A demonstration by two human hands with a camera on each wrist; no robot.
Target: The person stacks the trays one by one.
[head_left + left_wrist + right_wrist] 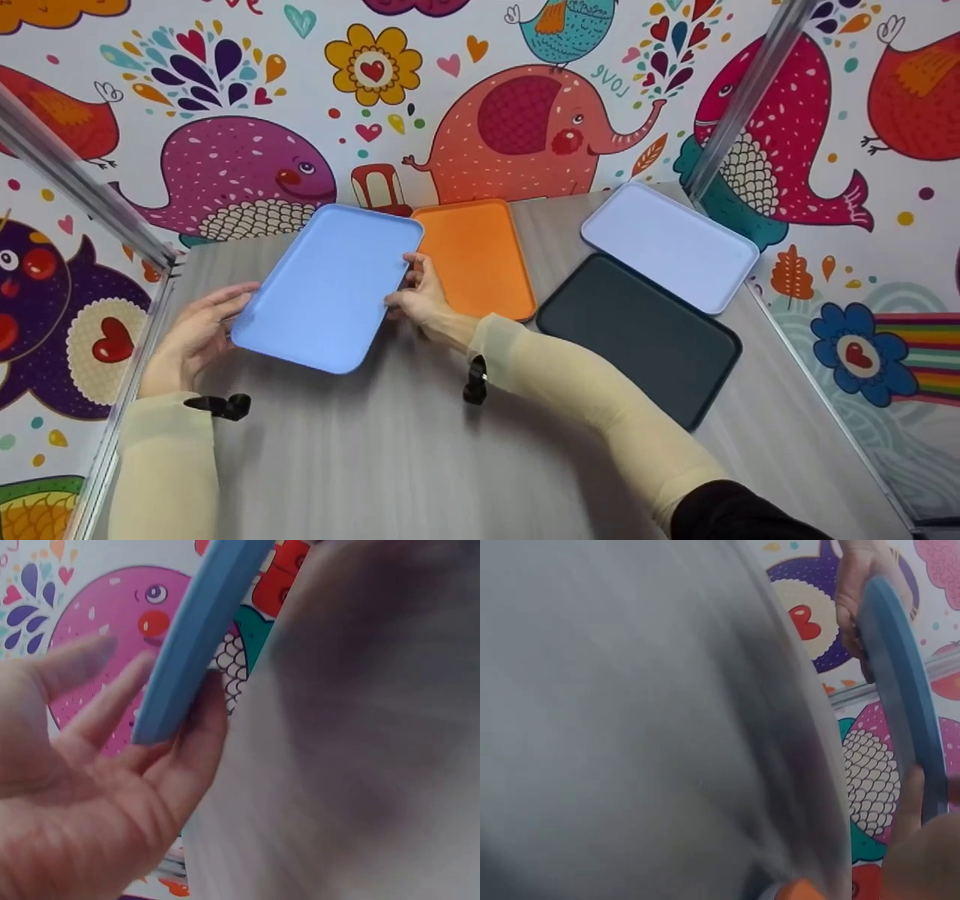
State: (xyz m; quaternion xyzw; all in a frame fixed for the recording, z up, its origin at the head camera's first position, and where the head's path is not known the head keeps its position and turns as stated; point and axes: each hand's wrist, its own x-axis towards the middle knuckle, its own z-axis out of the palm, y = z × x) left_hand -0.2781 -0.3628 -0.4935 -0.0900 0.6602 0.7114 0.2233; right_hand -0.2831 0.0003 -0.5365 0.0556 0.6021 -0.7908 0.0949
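Note:
A light blue rectangular tray is held tilted above the table by both hands. The left hand grips its near left edge; in the left wrist view, fingers lie on both sides of the tray's rim. On the opposite long side, the right hand pinches the edge between thumb and fingers. Seen from the right wrist, the blue tray stands edge-on, with the left hand at its far end. Partly behind the blue tray and right hand lies an orange tray.
On the grey wood-look table, a dark green-black tray lies to the right, touching or nearly touching a pale lavender tray behind it. Walls with cartoon animals and metal frame posts enclose the table's back and sides.

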